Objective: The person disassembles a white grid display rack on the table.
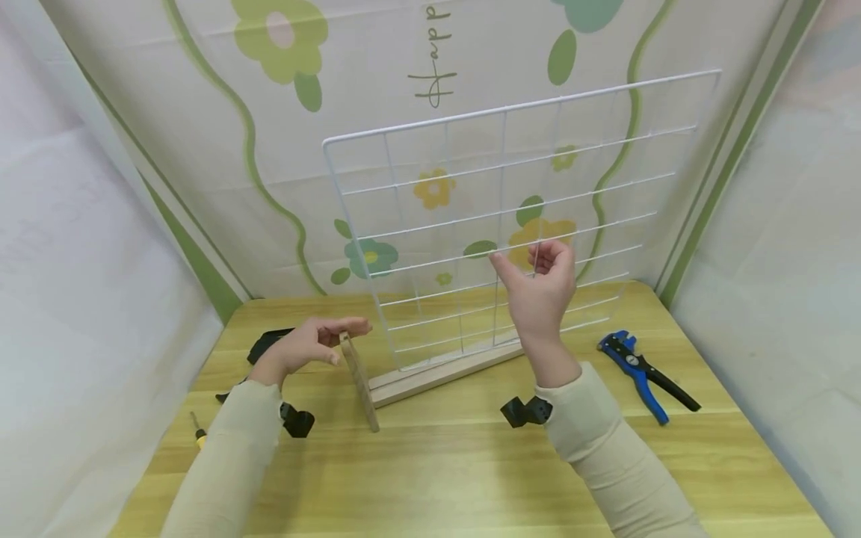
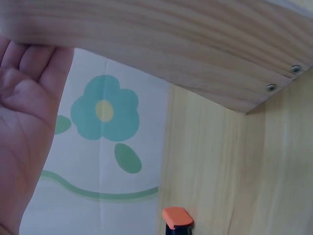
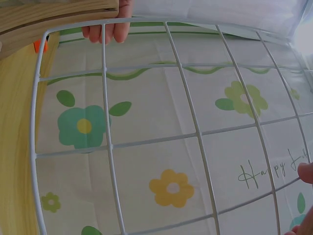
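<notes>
White wire grid panel [image 1: 501,166], rectangular mesh, stood tilted above pale wooden rail [image 1: 451,376]. Right hand [image 1: 543,299] gripped panel wires; left hand [image 1: 306,347], fingers straight, touched two-screw wooden end board [image 1: 359,382] left of panel.

Work booth [image 1: 773,261]: floral backdrop [image 1: 377,45], pliers [image 1: 632,360]

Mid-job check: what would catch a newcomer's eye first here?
Most likely the white grid, standing tall before the flowered backdrop, with the right hand among its wires. Next, the wooden base at its foot, with the left hand at the top of its end board. Then the blue-and-black pliers, lying on the table's right side.
</notes>
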The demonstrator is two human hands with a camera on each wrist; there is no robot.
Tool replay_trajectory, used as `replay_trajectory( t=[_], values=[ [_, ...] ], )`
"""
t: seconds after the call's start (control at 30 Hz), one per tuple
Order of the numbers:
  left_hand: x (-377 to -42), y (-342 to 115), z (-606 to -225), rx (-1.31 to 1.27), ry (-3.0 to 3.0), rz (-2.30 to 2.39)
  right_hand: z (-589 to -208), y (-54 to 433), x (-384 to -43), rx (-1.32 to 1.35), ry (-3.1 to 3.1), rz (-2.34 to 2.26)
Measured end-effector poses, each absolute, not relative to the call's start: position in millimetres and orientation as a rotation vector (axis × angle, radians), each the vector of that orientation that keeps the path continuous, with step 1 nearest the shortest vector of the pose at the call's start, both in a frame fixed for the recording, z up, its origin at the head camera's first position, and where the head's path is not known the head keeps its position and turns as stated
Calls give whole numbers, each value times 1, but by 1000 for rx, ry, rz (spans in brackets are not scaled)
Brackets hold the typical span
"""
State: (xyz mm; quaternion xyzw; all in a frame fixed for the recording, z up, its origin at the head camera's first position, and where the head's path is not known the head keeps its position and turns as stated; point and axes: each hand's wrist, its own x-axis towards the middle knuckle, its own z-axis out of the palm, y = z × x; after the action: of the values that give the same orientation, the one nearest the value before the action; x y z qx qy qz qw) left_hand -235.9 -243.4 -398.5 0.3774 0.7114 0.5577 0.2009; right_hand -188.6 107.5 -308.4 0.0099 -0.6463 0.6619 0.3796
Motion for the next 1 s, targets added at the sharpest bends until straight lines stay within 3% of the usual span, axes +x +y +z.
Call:
replay_trajectory(
  t=[0.37,1.0],
  values=[
    [-258,-235,-404,1094,1535,1542,-323,120,-177,-84,-1674,1698],
    [-270,-228,-425,1141,1486,1515,-352,134,-167,-288,-1706,1685]
  ],
)
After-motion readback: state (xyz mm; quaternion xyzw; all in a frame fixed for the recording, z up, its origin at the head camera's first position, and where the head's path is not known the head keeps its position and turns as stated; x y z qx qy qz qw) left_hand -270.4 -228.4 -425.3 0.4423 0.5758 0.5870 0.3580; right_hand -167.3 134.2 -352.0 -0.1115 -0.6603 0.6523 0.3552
